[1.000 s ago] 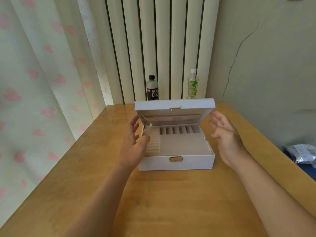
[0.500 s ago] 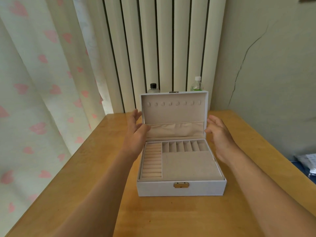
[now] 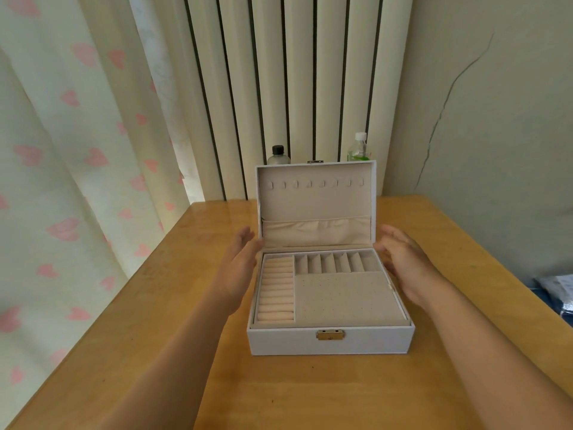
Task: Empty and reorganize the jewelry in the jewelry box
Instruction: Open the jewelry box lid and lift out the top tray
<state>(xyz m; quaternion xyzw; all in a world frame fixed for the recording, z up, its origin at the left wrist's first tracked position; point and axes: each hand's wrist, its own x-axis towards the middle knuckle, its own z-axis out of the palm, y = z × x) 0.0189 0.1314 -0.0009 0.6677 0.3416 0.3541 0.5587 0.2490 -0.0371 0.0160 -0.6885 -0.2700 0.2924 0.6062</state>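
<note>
Jewelry box (image 3: 330,339) open on surface (image 3: 310,392), no jewelry visible; left hand (image 3: 237,271) and right hand (image 3: 406,268) flank it, fingers straight, empty, likely to lift the tray.

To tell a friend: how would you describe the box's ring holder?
A white jewelry box stands open on the wooden table. Along its tray's left edge runs the ring holder: stacked peach rolls, unlike the slots and flat pad beside.
</note>
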